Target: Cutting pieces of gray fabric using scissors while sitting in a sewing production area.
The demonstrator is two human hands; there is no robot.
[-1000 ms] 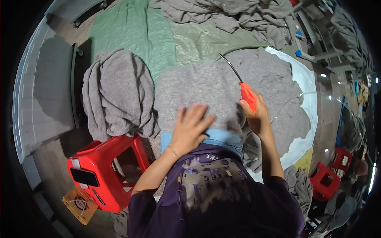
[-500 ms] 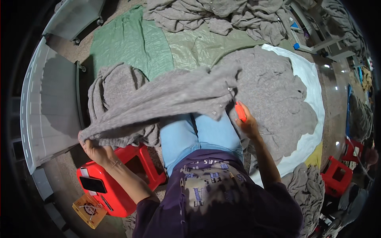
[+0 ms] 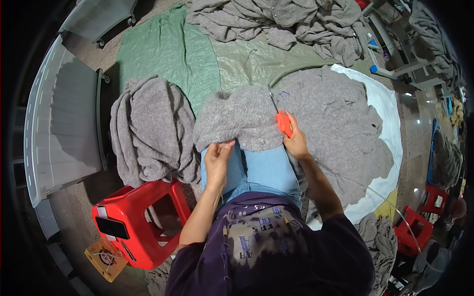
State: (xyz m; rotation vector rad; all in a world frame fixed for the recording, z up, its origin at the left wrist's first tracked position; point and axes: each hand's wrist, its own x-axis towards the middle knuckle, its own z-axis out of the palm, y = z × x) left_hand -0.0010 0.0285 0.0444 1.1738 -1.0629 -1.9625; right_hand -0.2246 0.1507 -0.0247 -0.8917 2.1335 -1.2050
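Observation:
A grey knitted garment (image 3: 242, 116) lies across my thighs, its lower edge dotted with small shiny spots. My left hand (image 3: 217, 155) pinches that edge near its left end. In my right hand (image 3: 295, 139) is a pair of orange-handled scissors (image 3: 283, 123), the thin metal blades pointing up and away over the garment's right side. The right fingers wrap the handle; whether they also press on the cloth is hard to make out.
A folded grey knit pile (image 3: 153, 130) sits to my left, behind a red stool (image 3: 143, 197) carrying a phone (image 3: 112, 228). Flattened grey knits (image 3: 340, 128) spread over white sheeting (image 3: 387, 113) on my right. More knits (image 3: 296, 19) heap on green tarps (image 3: 158, 54) ahead. A pale wheeled bin (image 3: 69, 123) stands far left.
My left hand has come inward from the far left to my lap. The garment, stretched out before, now lies bunched on my thighs. The scissors have shifted slightly left.

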